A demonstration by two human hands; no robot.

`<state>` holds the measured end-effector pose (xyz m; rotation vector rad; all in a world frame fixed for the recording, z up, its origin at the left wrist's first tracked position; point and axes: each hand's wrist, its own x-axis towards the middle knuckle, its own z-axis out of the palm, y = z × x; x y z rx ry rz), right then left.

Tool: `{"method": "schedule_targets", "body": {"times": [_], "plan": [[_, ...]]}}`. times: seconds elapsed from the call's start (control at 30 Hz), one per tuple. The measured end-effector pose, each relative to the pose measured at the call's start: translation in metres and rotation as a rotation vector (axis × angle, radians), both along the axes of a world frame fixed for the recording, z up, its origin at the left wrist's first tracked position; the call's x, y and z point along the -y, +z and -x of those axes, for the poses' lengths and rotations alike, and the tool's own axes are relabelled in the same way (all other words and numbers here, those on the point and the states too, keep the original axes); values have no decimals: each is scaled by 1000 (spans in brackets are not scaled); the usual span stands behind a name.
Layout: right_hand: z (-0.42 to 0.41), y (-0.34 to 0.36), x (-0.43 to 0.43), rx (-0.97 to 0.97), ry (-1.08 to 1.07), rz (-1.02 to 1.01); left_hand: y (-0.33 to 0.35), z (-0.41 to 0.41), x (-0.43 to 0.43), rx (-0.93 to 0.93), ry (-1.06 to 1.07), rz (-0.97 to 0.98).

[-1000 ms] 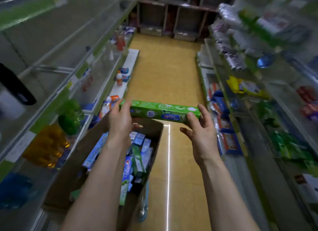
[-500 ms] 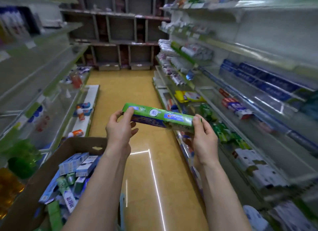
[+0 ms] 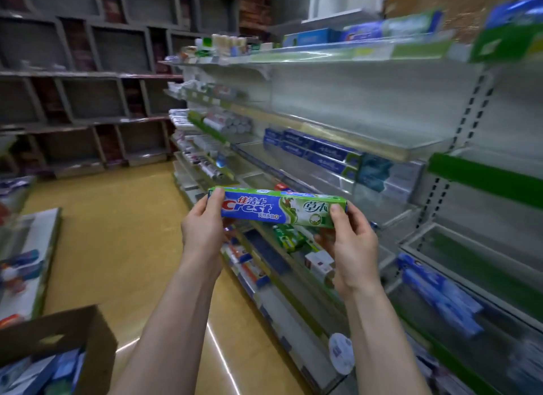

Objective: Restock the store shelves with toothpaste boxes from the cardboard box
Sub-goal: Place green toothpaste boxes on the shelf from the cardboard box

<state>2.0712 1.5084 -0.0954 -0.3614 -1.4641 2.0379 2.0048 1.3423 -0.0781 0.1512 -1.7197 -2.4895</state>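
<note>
I hold a green and blue Crest toothpaste box (image 3: 276,208) level in front of me, its printed face toward me. My left hand (image 3: 202,231) grips its left end and my right hand (image 3: 351,244) grips its right end. The box hangs before the right-hand shelves (image 3: 382,147), over a lower shelf with green boxes (image 3: 289,239). The brown cardboard box (image 3: 58,336) with several toothpaste boxes inside sits at the bottom left.
Blue toothpaste boxes (image 3: 317,152) are stacked on a middle shelf, and more blue boxes (image 3: 440,294) lie on a lower shelf at right. The yellow aisle floor (image 3: 117,233) runs toward grey cubby shelves (image 3: 88,86) at the back. A low shelf (image 3: 23,262) stands at left.
My view has swung right and up toward the right-hand shelves. The toothpaste box has turned so its printed face shows. The cardboard box has slid to the bottom left corner.
</note>
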Motion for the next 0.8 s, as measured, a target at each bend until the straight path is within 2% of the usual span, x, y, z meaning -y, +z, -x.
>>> {"method": "schedule_targets", "body": {"times": [0.13,0.8], "plan": [[-16,10,-39,-47,-125,-3,12,5,-49,-26,-150,-28],[-35,55,-166,-30,-683,-190,52,53,-245,-60,-660,-145]]}}
